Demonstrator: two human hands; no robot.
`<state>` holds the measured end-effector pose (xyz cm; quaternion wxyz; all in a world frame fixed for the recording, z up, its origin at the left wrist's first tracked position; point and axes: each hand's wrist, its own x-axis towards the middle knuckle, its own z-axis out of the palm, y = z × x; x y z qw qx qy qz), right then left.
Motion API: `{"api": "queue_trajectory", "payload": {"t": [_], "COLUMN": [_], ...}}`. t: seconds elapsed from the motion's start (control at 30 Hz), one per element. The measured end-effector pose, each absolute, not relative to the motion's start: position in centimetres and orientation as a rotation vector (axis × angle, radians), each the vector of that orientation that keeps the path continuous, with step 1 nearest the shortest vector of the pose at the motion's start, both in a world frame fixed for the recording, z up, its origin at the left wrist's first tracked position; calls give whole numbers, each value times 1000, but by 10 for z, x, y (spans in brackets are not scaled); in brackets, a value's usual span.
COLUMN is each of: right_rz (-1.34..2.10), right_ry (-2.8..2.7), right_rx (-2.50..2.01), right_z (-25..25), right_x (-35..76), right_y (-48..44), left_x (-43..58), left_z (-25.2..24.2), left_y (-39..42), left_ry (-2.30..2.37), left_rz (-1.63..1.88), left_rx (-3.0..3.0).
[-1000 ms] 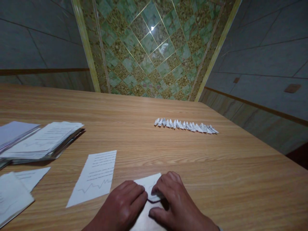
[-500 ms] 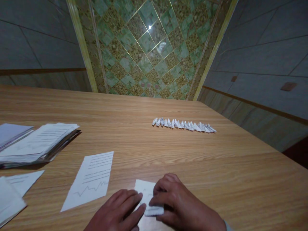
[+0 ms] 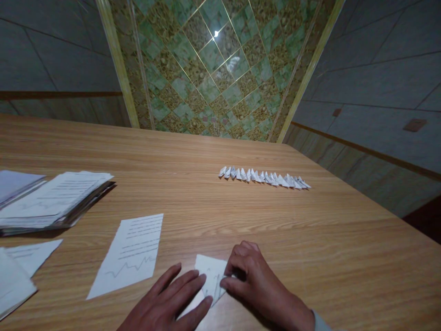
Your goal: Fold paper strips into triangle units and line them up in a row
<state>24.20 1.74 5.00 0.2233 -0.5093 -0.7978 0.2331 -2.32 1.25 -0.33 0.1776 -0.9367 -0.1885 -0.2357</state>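
Observation:
A small folded piece of paper (image 3: 211, 271) lies on the wooden table between my two hands, with faint pencil marks on its face. My left hand (image 3: 175, 296) is spread, its fingertips resting on the paper's left side. At the right edge my right hand (image 3: 251, 278) pinches the paper between thumb and forefinger. The lower right corner looks folded at a slant. To the left lies a torn sheet (image 3: 132, 253) with written lines and a zigzag drawn line. Farther off stands a row of several small folded paper pieces (image 3: 263, 177).
A stack of papers (image 3: 65, 195) sits at the left, beside a purplish sheet (image 3: 17, 184). Nearer, more loose paper (image 3: 14, 285) lies at the left edge. The wooden table (image 3: 327, 257) reaches toward a green tiled wall (image 3: 220, 82).
My right hand has shifted slightly up and right, now pinching the paper's right edge; the paper's lower right corner has become slanted. My left fingers have spread wider.

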Motion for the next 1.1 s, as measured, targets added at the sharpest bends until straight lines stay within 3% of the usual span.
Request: {"api": "queue_trajectory", "payload": {"t": [0.33, 1.1], "right_rz": [576, 397], "right_ry": [-2162, -2164], "right_rx": [-1510, -1613], "right_z": [42, 50], "right_x": [233, 247], "right_y": [17, 10], "left_x": [-11, -7], "left_z": [27, 6], "left_y": [7, -1], "left_ry": [-559, -661], "left_rz": [-699, -617], "left_rx": [-2555, -2538]}}
